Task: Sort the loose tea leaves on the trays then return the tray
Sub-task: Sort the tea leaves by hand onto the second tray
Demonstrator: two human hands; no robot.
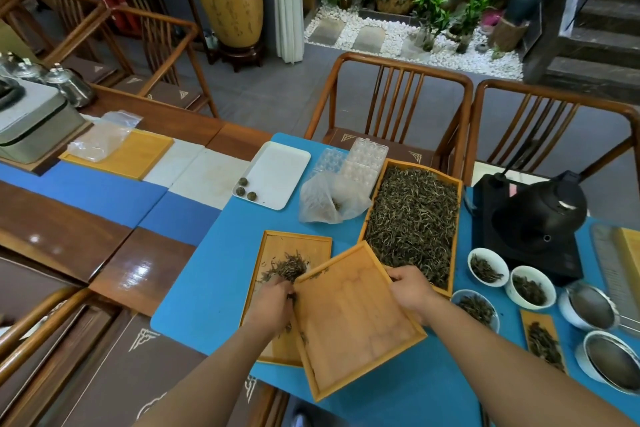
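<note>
Basically, largest first: the blue rectangular cloth mat [214,274] fills the middle of the frame, and on it, right of centre, sits the big oblong bamboo tray full of dark loose tea leaves [414,222], long axis running up-frame. Lower centre, the near-empty light bamboo tray [356,319] is tilted, its upper-left corner overlapping the smaller flat bamboo tray [294,246] lying just to its left. Right hand [410,291] is curled closed on the tilted tray's upper-right edge, holding it up. Left hand [273,305] is at that tray's left edge, fingers bent down among leaves; whether it pinches the rim or leaves, cannot tell. The small heap of loose tea leaves [287,267] lies just up-frame of the left fingertips on the flat tray, so the left hand is nearer. A few stray leaves cling near the tilted tray's top corner.
</note>
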